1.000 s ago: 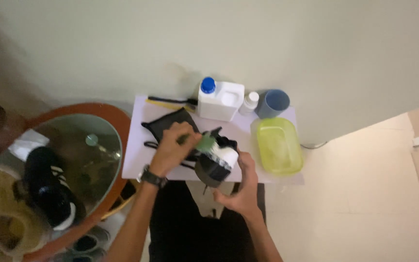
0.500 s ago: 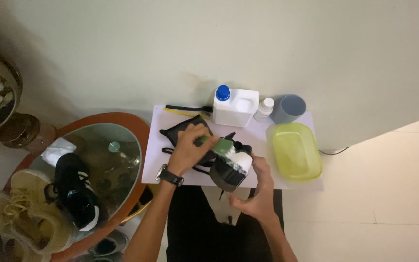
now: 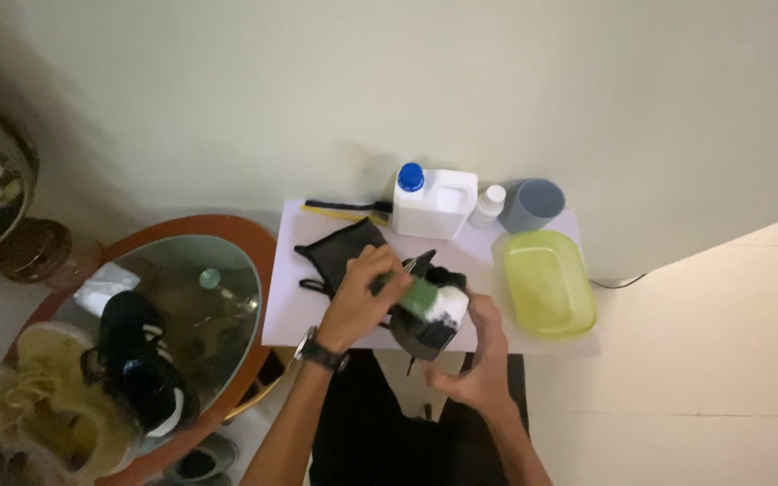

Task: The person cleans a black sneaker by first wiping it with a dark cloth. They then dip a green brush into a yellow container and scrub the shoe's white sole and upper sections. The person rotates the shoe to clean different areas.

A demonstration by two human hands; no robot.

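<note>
We see the black-and-white shoe (image 3: 429, 315) at the front edge of the white bench (image 3: 285, 315), half overhanging. Our right hand (image 3: 472, 364) cups it from below, grip closed on it; our left hand (image 3: 364, 301) pinches a green sponge (image 3: 420, 295) against its top. Right of the shoe, a glossy yellow-green tub (image 3: 547, 283) reaches the bench edge. Behind the shoe, a white jug (image 3: 434, 202).

A plain pale wall (image 3: 389, 90) is rising behind a small white table (image 3: 290, 315). Left of the table, a round glass-topped table with a wooden rim (image 3: 227, 229) is standing; right of it, pale floor tiles (image 3: 704, 360) are stretching away.
</note>
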